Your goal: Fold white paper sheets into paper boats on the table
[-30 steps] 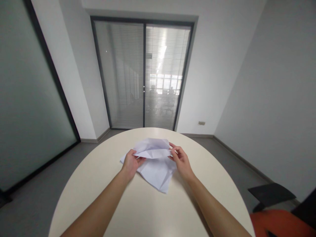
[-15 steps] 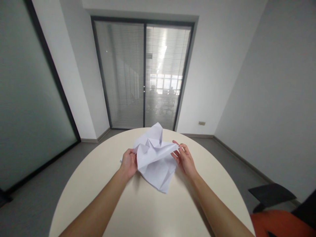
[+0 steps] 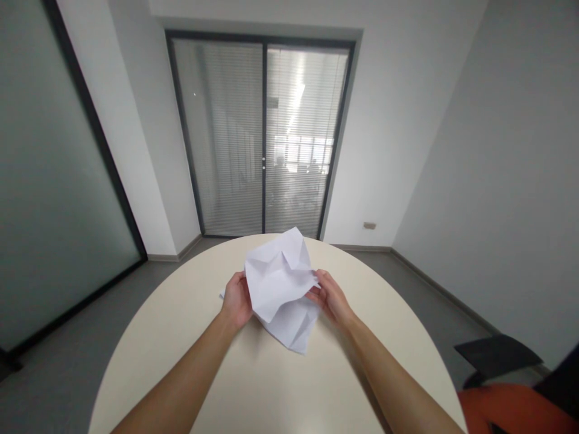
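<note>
A creased white sheet of paper stands half raised off a round cream table, its lower corner resting on the tabletop. My left hand is closed on the sheet's left edge. My right hand is closed on its right edge, fingers curled over the paper. Both hands sit close together with the paper bunched between them.
A glass door with lowered blinds faces me beyond the table's far edge. A frosted glass wall runs along the left. A black and orange chair stands at the lower right, beside the table.
The folded-down upper part of the sheet has been lifted upright. My right hand has moved left, toward the left hand, pushing the paper into a taller, bunched shape.
</note>
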The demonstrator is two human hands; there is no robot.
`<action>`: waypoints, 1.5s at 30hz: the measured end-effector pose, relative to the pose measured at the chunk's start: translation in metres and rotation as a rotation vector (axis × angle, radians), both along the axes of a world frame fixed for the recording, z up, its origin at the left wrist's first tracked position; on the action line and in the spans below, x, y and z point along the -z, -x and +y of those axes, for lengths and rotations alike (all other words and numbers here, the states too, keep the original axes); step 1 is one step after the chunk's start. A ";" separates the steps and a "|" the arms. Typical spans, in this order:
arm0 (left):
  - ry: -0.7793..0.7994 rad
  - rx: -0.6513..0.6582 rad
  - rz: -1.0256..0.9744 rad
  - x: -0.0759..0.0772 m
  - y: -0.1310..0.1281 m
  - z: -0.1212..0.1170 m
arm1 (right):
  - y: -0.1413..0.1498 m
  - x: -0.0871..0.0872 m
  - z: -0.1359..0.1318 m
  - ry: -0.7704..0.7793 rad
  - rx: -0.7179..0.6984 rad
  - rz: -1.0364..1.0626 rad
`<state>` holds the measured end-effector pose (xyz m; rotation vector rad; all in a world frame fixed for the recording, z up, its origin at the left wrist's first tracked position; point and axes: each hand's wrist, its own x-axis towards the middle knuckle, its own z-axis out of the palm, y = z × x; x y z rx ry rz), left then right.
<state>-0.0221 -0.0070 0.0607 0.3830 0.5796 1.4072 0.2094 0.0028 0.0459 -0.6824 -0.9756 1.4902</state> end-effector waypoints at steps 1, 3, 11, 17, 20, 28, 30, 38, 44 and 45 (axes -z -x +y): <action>-0.001 -0.003 -0.004 0.001 0.000 0.000 | 0.000 0.001 0.000 -0.019 0.012 -0.046; -0.002 0.000 -0.012 0.003 0.001 0.001 | 0.000 0.005 0.000 -0.066 0.059 -0.130; -0.061 -0.112 0.009 0.001 0.011 0.006 | -0.012 0.015 0.013 -0.133 0.315 -0.185; -0.206 -0.176 0.059 0.008 0.014 0.010 | -0.019 0.010 0.015 -0.194 0.403 -0.217; -0.349 -0.121 0.257 0.016 0.004 0.006 | -0.021 0.011 0.016 -0.203 0.462 -0.253; -0.409 -0.313 0.788 0.016 0.000 0.005 | -0.026 0.014 0.022 -0.291 0.604 -0.382; -0.404 -0.366 0.831 0.015 0.001 0.005 | -0.026 0.013 0.021 -0.296 0.605 -0.417; -0.440 -0.254 0.919 0.016 -0.006 0.003 | -0.021 0.009 0.014 -0.213 0.469 -0.374; -0.377 -0.348 0.830 0.014 0.001 0.006 | -0.021 -0.001 0.008 -0.145 0.449 -0.316; -0.379 -0.364 0.835 0.013 0.001 0.005 | -0.020 -0.002 0.007 -0.139 0.438 -0.309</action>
